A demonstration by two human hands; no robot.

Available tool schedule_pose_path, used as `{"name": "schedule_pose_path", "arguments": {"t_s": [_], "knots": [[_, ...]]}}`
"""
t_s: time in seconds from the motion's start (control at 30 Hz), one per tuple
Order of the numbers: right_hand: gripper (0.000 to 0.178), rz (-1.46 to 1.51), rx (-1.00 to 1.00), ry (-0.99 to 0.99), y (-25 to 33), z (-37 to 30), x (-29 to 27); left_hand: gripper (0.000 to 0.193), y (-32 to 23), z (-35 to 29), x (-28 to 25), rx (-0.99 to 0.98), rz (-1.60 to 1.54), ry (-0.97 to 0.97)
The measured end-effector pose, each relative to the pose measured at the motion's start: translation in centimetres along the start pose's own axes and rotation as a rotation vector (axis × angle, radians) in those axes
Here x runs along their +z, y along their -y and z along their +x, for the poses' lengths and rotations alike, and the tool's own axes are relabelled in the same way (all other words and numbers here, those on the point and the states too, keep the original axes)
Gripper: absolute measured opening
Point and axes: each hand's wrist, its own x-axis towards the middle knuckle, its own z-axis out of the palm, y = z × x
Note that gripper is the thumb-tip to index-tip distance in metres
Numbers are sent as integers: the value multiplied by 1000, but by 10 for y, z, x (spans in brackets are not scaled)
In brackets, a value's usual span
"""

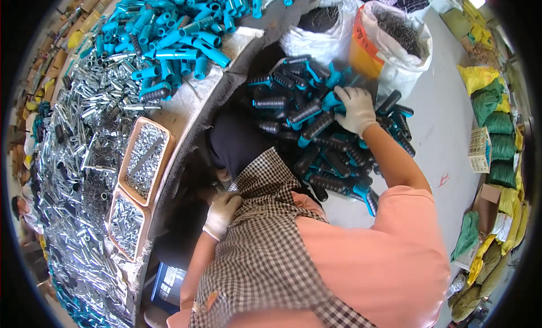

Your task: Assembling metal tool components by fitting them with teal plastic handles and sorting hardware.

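Observation:
My right hand (357,109), in a pale work glove, reaches over a floor heap of black-and-teal ribbed handles (319,124). Its fingers are apart, and their tips are at a teal handle end (332,101). Whether they press on it I cannot tell. Just beyond the fingers, a teal and dark shape is blurred. My left hand (223,211), gloved too, rests by my lap against the checked apron (259,215), fingers loosely bent and apart. Nothing shows in it.
Left of me is a worktable (195,96) with teal tubes (169,40), loose metal parts (84,215) and two trays of small metal pieces (125,175). White sacks (395,74) of dark metal parts stand behind the heap. A crate (480,150) and bundled sacks (501,141) line the right side.

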Motion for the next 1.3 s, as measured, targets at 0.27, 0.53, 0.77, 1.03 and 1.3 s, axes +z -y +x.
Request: {"name": "schedule_pose_path", "arguments": {"t_s": [0.27,0.53,0.77,1.03,1.3], "knots": [[61,127,58,-91,16,-14,-7,37,14,-8,-11,52,-110,-13],[42,370,-445,-324,143,43,-47,39,19,-26,-22,51,-50,-90],[30,697,-892,-167,286,90,-73,35,27,-56,-42,180,-249,-426],[35,780,-990,271,466,157,-105,26,4,-125,-108,112,-929,-735],[47,162,-772,298,617,216,-98,23,17,-155,-157,97,-357,-1156]]}}
